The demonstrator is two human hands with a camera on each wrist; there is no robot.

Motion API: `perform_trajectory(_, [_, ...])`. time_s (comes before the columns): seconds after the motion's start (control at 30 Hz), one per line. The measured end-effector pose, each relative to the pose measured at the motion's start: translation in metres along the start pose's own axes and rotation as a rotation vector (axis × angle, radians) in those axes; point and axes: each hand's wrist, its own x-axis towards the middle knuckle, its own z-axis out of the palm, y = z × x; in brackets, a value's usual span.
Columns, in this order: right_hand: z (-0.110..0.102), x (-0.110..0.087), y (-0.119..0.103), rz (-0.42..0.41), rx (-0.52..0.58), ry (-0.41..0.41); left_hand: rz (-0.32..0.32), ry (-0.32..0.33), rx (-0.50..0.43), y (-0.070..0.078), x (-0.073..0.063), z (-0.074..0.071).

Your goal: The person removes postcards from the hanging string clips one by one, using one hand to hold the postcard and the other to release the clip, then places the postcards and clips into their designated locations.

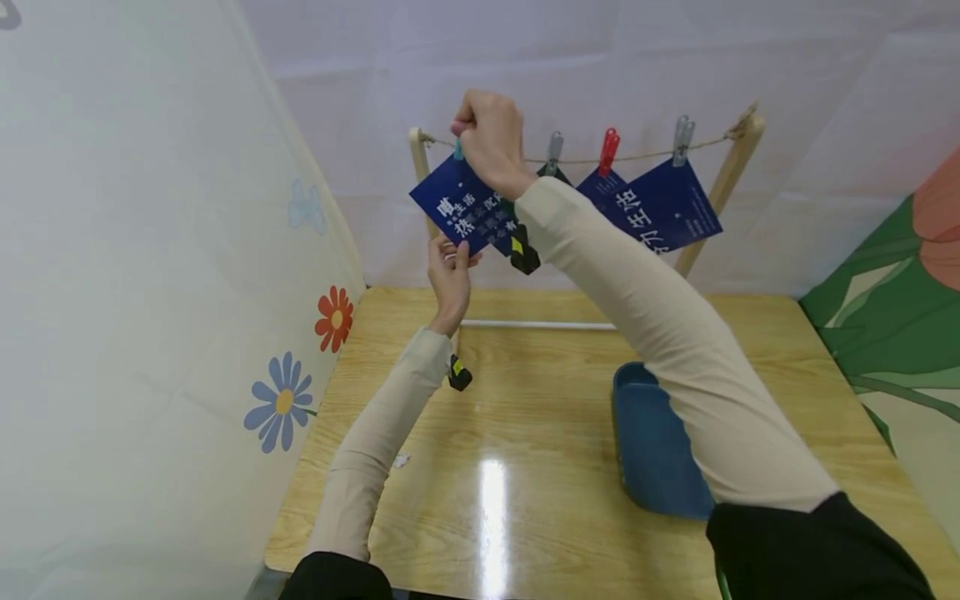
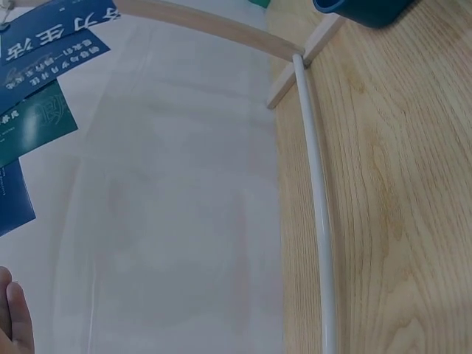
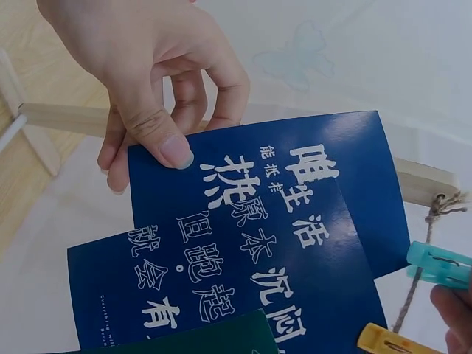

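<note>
A blue card (image 3: 273, 162) with white lettering hangs tilted at the left end of a string (image 1: 637, 157), its upper corner meeting a turquoise clothespin (image 3: 442, 264). Whether the clothespin has bitten the card, I cannot tell. The left hand (image 1: 450, 275) pinches the card at its lower edge, thumb flat on the printed face and the other fingers curled, partly behind it. The right hand (image 1: 491, 137) is raised at the string, its fingers closed on the turquoise clothespin.

Next along, a second blue card (image 3: 184, 273) overlaps the first, with a yellow clothespin (image 3: 391, 339) at its corner; a green card (image 2: 40, 122) follows. Farther right, a red clothespin (image 1: 610, 152) and a grey clothespin (image 1: 683, 140) each hold another blue card.

The string is tied between the posts of a wooden frame (image 1: 727, 179), with a white rod (image 1: 536, 325) low across it. The frame stands at the back of a wood-grained worktop (image 1: 525, 400). Nearer, under the right forearm in the head view, sits a dark blue tray (image 1: 660, 450). A red flower (image 1: 334, 319) and a blue flower (image 1: 278, 402) decorate the left wall.
</note>
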Motion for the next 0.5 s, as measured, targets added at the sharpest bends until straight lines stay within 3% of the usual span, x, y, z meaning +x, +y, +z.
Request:
perform_trajectory(0.33, [-0.0025,0.0037,-0.0016,-0.015,0.004,0.068,0.013,0.001,0.013,-0.0002,0.0015,0.0002])
perform_trajectory(0.5, [-0.005,0.0044,-0.0031,0.014,-0.013,0.056,0.016,0.01,0.013,-0.0005,0.0024,-0.0004])
